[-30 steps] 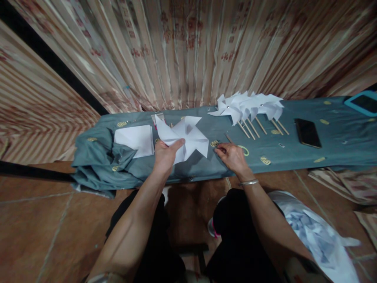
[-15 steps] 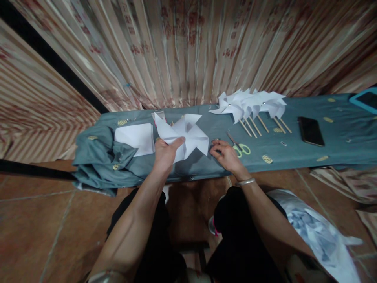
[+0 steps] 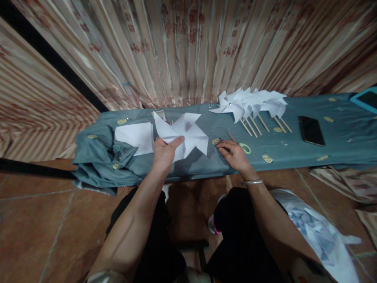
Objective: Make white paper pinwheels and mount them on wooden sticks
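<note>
A white paper pinwheel (image 3: pixel 193 137) is gripped at its lower left by my left hand (image 3: pixel 165 151), thumb on top near its centre. The fingers beneath the paper are hidden. My right hand (image 3: pixel 234 155) is to the right of the pinwheel, low over the cloth, its fingers curled and pinched together. Whatever they hold, if anything, is too small to make out. Scissors with light green handles (image 3: pixel 245 148) lie beside and partly behind that hand. Left of the pinwheel rests a stack of white paper (image 3: pixel 135 137), its lower edge partly under bunched cloth.
Several finished pinwheels on wooden sticks (image 3: pixel 250 104) lie overlapping at the back. A black phone (image 3: pixel 311 130) and a blue-edged device (image 3: pixel 365 99) are farther right on the green-blue cloth (image 3: pixel 291 151). A white plastic bag (image 3: pixel 321 236) stands on the floor, lower right.
My right hand has shifted to the right, away from the pinwheel, and now covers part of the scissors. My left hand and the pinwheel have hardly moved.
</note>
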Tool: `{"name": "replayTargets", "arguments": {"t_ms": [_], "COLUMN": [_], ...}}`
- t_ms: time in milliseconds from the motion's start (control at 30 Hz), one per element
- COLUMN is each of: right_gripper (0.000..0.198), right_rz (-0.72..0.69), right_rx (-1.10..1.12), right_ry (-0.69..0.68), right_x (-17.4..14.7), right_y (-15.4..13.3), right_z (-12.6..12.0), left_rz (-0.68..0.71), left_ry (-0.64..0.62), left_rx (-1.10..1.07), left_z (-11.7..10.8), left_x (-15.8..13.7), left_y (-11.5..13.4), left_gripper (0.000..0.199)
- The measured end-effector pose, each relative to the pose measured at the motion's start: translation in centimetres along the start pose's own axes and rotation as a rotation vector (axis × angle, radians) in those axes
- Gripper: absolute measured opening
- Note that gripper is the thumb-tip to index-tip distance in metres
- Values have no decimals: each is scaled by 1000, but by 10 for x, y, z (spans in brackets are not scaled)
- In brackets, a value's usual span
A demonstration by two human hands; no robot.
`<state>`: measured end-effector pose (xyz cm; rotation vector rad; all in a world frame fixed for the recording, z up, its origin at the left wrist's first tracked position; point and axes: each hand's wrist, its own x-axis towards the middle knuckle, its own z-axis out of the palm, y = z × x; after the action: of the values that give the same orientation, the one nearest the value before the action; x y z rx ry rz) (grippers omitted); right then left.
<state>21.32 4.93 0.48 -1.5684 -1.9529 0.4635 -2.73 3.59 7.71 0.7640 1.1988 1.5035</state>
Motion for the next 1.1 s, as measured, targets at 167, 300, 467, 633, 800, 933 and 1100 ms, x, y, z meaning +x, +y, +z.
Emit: {"name": "replayTargets", "arguments": {"t_ms": [167, 300, 467, 633, 800, 933, 1100], "right_gripper": [18, 18, 22, 15, 11, 10, 12], "right_rz": [6, -60, -95, 78, -19, -151, -190], "right_rx": [-100, -241, -225, 113, 419, 407, 246], "right_ry": [-109, -113, -90, 108, 301, 288, 259], "right_x": [-2, -4, -3, -6, -20, -28, -28], "right_y": [-11, -16, -20, -29, -68, -98, -106], "right_z": [-3, 4, 6, -19, -54, -57, -48], "left_rz": [-2, -22, -31, -31, -42, -27, 4], "left_ry": [-7, -8, -17, -40, -69, -124, -184], "left_rx": [-19, -19, -19, -41, -43, -49, -22], "left_z": [2, 4, 4, 7, 15, 23, 32], "left_x": [0, -2, -2, -5, -14, -23, -32], "left_y": [-2, -4, -6, -7, -8, -11, -12], "left_gripper": [33, 29, 28, 27, 27, 27, 25]}}
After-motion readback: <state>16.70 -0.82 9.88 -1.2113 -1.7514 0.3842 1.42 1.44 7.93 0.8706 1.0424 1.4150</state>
